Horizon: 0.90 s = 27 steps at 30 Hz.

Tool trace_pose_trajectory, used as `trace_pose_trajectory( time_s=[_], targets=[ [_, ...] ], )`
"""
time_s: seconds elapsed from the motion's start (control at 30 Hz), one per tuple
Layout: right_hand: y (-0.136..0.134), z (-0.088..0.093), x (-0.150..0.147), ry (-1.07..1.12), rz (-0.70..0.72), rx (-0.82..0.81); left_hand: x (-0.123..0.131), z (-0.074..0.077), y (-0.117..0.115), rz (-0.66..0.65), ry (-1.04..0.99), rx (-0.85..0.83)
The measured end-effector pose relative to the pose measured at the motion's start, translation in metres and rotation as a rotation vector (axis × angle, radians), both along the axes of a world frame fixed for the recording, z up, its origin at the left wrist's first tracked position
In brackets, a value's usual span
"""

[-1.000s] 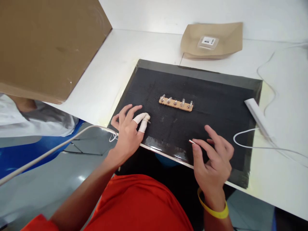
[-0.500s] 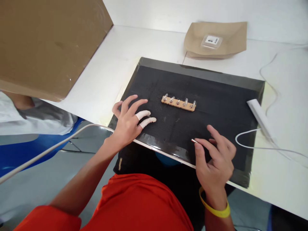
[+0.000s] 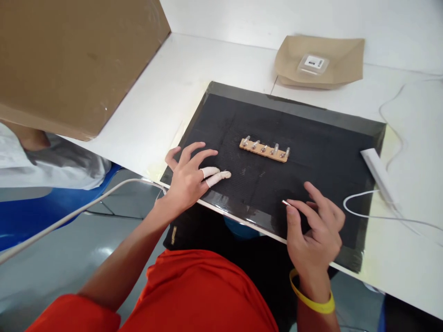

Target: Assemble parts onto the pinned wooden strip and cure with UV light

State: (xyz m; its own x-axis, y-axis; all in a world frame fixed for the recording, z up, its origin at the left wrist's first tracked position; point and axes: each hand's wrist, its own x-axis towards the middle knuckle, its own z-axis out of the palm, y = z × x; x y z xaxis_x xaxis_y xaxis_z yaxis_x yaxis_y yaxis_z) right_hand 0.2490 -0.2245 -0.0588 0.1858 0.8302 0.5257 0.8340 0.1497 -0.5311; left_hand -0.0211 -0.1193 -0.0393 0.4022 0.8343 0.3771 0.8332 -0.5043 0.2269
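My left hand [image 3: 188, 182] is over the left front of the black mat [image 3: 311, 143]. White finger cots cover its thumb and index finger, whose tips meet in a pinch; anything between them is too small to make out. The other fingers spread outward. Between thumb and index finger of my right hand [image 3: 314, 226] is a small shiny metal rod [image 3: 285, 203], its far part hidden by the fingers. Beyond both hands, a narrow tan strip [image 3: 258, 148] lies on the mat, with several small clear tubes and metal pieces standing tilted along it.
A brown paper tray [image 3: 339, 69] holds a clear plastic box [image 3: 312, 64] at the back. The white power strip [image 3: 379, 173] and its cables are at the right. At left are a large cardboard panel [image 3: 79, 60], a pale cable [image 3: 86, 205] and another person's arm [image 3: 31, 138].
My left thumb and index fingertip have come together from slightly apart. My right hand keeps its pinch on the metal rod. The whole view has shifted slightly.
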Motion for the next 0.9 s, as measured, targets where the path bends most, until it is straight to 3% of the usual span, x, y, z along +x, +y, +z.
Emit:
trace_pose_trajectory(
  time_s=[0.17, 0.3, 0.9],
  targets=[
    [0.0, 0.0, 0.0, -0.006, -0.003, 0.001, -0.001, 0.006, -0.002, 0.011, -0.082, -0.127],
    [0.0, 0.0, -0.001, -0.015, -0.005, 0.002, -0.003, 0.007, -0.003, -0.015, -0.025, -0.215],
    [0.0, -0.001, 0.0, -0.033, 0.002, 0.005, -0.01, -0.002, 0.01, 0.022, 0.001, -0.141]
  ],
)
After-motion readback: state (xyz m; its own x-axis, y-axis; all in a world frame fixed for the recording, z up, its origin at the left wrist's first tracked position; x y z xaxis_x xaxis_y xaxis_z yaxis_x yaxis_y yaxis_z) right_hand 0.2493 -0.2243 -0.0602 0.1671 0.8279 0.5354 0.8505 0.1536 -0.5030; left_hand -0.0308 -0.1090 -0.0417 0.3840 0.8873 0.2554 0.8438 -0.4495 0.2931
